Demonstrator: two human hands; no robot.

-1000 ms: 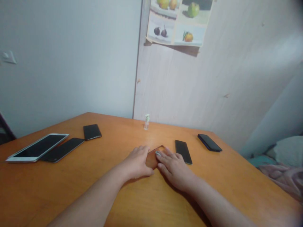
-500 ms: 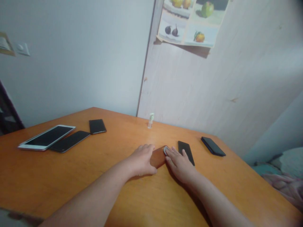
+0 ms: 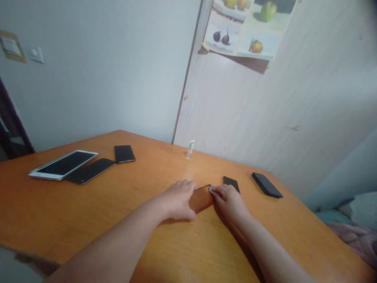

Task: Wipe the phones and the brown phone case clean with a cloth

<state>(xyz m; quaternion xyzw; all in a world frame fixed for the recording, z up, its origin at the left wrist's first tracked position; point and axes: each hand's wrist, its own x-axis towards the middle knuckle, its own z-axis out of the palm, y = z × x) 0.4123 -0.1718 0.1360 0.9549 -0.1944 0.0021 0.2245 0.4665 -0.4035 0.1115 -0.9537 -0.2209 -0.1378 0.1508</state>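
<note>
A brown, slightly glossy phone [image 3: 202,199] lies on the wooden table in front of me. My left hand [image 3: 179,200] grips it at the left end, thumb on the near edge and fingers over the far edge. At its right end, my right hand [image 3: 229,198] is closed in a pinch on a small whitish pad [image 3: 211,189] that touches the phone's corner. Most of the pad is hidden by the fingers. Just behind the right hand lies a black phone [image 3: 231,183], partly covered by that hand.
On the left lie a white tablet [image 3: 63,164], a long dark phone [image 3: 91,171] and a smaller black phone [image 3: 124,153]. A small clear pump bottle [image 3: 190,150] stands near the back edge. A dark wallet-like case [image 3: 266,184] lies at right, close to the table edge.
My right hand's fingers have gone from lying stretched out over the pad to pinching it. The left hand keeps its hold on the brown phone. The view has shifted slightly.
</note>
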